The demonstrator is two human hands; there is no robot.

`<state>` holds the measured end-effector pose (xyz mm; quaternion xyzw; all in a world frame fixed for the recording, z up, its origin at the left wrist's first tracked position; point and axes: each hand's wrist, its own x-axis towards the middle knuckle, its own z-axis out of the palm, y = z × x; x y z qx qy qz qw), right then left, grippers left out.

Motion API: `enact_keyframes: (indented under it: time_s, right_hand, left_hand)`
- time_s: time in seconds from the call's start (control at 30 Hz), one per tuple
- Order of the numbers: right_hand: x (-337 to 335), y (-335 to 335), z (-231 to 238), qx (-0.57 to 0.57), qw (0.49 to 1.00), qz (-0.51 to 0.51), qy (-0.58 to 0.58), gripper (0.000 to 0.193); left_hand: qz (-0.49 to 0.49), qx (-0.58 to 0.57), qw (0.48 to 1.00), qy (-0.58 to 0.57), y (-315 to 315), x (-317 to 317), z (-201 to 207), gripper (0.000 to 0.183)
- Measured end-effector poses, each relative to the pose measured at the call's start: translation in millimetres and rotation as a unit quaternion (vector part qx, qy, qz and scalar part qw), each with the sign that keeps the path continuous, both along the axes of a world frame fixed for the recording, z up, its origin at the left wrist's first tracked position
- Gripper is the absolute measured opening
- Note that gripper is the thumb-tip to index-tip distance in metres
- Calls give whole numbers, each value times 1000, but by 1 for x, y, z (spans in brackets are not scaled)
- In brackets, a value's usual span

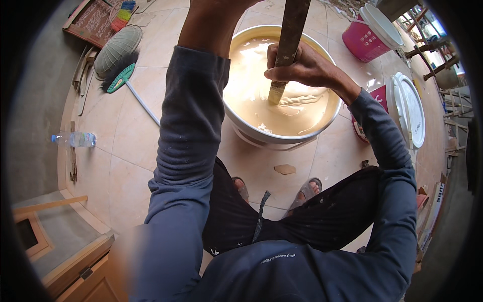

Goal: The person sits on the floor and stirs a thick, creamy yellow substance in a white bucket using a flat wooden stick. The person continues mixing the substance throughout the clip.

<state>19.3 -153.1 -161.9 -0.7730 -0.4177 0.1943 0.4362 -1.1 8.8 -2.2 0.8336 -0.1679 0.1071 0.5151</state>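
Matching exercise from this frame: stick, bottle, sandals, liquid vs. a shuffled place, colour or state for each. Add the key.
Things:
1. Stick
2. Bottle
3. Sandals
4. Liquid

Place, colour or state:
A. On the feet
B. Gripped in the right hand
C. Cream-coloured, inside the white-rimmed bucket
D. Clear, with a blue cap

Pairs: 1-B, 2-D, 3-A, 4-C
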Motion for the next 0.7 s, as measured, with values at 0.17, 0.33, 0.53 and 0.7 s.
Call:
enact_keyframes:
  time_s: [0.17,0.33,0.53,0.7]
  right_hand:
    - [6,24,-10,115,992,17,-49,26]
    - [51,27,-29,87,986,-70,-125,17]
    - [74,-5,-23,-30,981,-137,-135,22]
    - [46,-23,-14,-73,985,-123,-99,22]
  left_hand:
    - [-28,40,971,-236,2,-39,-10,67]
    - [-42,-104,983,-147,-12,17,-25,66]
    - [-50,-196,963,-176,-15,49,-44,55]
    - [-74,-219,953,-197,-13,54,-51,55]
